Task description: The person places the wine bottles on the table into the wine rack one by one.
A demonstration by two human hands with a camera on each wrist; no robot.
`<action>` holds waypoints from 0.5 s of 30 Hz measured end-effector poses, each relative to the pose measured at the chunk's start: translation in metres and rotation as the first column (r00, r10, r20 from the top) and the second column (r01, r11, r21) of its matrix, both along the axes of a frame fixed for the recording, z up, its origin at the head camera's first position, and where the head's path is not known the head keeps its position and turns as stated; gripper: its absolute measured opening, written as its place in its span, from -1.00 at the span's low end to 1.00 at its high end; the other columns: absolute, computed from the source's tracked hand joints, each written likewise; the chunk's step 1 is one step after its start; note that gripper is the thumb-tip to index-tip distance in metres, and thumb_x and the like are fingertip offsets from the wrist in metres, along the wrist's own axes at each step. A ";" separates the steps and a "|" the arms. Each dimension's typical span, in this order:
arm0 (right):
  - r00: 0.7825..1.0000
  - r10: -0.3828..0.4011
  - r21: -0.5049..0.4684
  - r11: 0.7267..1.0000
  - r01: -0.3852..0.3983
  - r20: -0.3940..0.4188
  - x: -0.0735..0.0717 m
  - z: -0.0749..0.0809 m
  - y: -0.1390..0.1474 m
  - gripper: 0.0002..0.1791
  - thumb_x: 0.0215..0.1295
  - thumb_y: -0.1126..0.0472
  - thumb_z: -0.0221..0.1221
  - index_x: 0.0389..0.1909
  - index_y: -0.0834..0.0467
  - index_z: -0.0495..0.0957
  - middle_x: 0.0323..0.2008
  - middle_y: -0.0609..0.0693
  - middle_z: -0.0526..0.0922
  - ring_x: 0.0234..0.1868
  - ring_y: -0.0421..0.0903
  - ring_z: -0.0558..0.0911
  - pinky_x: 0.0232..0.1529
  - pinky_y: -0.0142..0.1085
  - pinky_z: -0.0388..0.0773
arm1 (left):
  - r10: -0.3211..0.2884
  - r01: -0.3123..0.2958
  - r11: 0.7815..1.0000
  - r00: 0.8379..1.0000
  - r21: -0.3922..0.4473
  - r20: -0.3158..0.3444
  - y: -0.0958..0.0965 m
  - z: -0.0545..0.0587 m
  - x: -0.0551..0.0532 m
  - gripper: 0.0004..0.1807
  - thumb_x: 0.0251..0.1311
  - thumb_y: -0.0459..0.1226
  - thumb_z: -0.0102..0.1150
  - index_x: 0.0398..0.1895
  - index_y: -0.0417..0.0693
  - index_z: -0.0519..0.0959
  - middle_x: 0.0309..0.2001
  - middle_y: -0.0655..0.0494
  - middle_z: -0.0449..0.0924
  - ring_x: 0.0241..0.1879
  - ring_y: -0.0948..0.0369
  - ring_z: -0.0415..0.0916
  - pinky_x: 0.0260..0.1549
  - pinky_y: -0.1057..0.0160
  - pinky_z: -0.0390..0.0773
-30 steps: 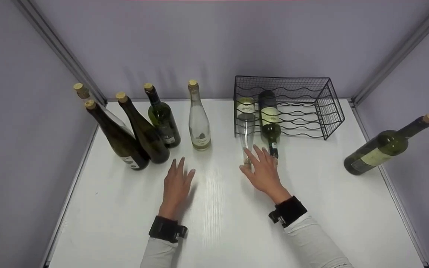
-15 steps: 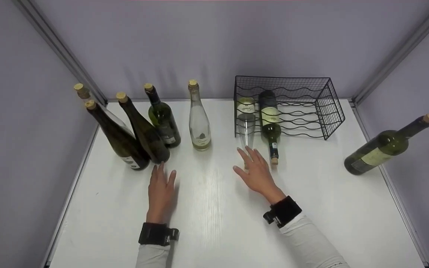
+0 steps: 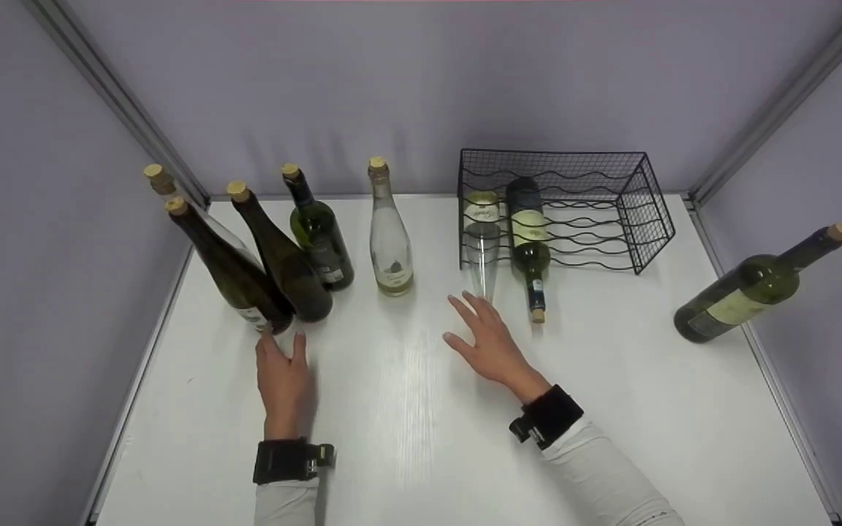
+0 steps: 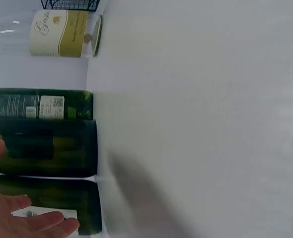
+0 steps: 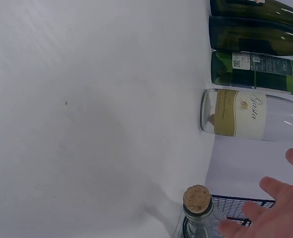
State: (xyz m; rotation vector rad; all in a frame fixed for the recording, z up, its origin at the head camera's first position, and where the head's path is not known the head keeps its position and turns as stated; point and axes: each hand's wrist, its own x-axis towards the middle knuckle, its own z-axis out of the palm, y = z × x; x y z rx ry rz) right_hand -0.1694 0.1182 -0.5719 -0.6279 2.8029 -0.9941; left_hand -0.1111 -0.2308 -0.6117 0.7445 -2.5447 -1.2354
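My left hand [image 3: 282,376] is at the base of a dark corked wine bottle [image 3: 227,267] with a white label. Its fingers are spread and hold nothing; whether a fingertip touches the glass I cannot tell. Another dark bottle [image 3: 286,267] stands close on its right. The right hand [image 3: 494,351], fingers loosely extended, hovers by the neck end of a clear bottle [image 3: 482,252] lying in the black wire rack [image 3: 640,219]. In the right wrist view that bottle's cork [image 5: 196,199] shows below the fingers. A green bottle [image 3: 529,234] lies beside it in the rack.
A green bottle [image 3: 322,245] and a clear bottle [image 3: 390,248] stand upright left of the rack. Another clear bottle [image 3: 158,178] is mostly hidden behind the dark ones. One green bottle [image 3: 739,292] stands at the right edge. Walls enclose the white table [image 3: 406,438] at back and sides.
The left hand has moved left, from in front of the upright clear bottle to the labelled dark bottle. The right hand has drifted slightly left. The bottles have stayed put.
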 end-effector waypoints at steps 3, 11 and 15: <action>0.999 0.032 -0.007 0.999 -0.032 0.019 0.002 0.000 -0.004 -0.26 0.43 -0.24 0.01 0.54 -0.10 0.09 0.52 0.04 0.03 0.51 0.15 -0.04 0.40 0.13 0.01 | 0.025 -0.025 1.000 1.000 0.002 0.004 -0.008 0.002 -0.001 -0.17 0.42 0.09 -0.08 0.53 -0.23 -0.04 0.44 -0.29 0.06 0.43 -0.14 0.03 0.32 -0.11 0.12; 0.993 0.103 -0.037 0.994 -0.102 0.055 0.005 -0.001 -0.014 -0.24 0.40 -0.30 0.00 0.53 -0.15 0.09 0.53 -0.01 0.00 0.52 0.06 -0.06 0.39 0.18 -0.08 | 0.109 -0.109 0.994 0.994 0.003 -0.027 -0.033 0.013 -0.012 -0.12 0.38 0.16 -0.10 0.54 -0.17 -0.06 0.42 -0.31 0.07 0.39 -0.16 0.10 0.27 -0.13 0.19; 0.988 0.124 -0.058 0.991 -0.119 0.088 0.007 -0.002 -0.020 -0.24 0.39 -0.32 -0.01 0.53 -0.17 0.09 0.54 -0.02 -0.02 0.52 0.03 -0.06 0.38 0.15 0.01 | 0.153 -0.152 0.988 0.987 0.016 -0.050 -0.044 0.019 -0.017 -0.12 0.37 0.13 -0.06 0.54 -0.17 -0.05 0.42 -0.31 0.06 0.38 -0.19 0.11 0.24 -0.18 0.21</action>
